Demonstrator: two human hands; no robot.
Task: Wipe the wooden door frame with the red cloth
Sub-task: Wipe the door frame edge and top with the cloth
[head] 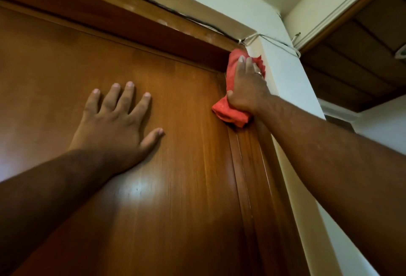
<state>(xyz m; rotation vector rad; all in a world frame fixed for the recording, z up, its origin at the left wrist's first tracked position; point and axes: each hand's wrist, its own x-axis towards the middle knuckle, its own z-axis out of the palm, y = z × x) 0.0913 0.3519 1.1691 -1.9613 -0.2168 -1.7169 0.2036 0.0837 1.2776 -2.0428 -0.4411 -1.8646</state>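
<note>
The left hand (119, 121) lies flat on the door (186, 165), the right hand (247, 86) presses the cloth (230, 113) against the frame (250, 165) (near its upper right corner).

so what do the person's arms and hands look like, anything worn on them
Both forearms are bare, with no sleeves, watch or gloves in view. The right hand wears one thin metal ring on a finger. The left hand shows no ring or other jewellery on its fingers, and the nails on both hands are short and plain.
</note>
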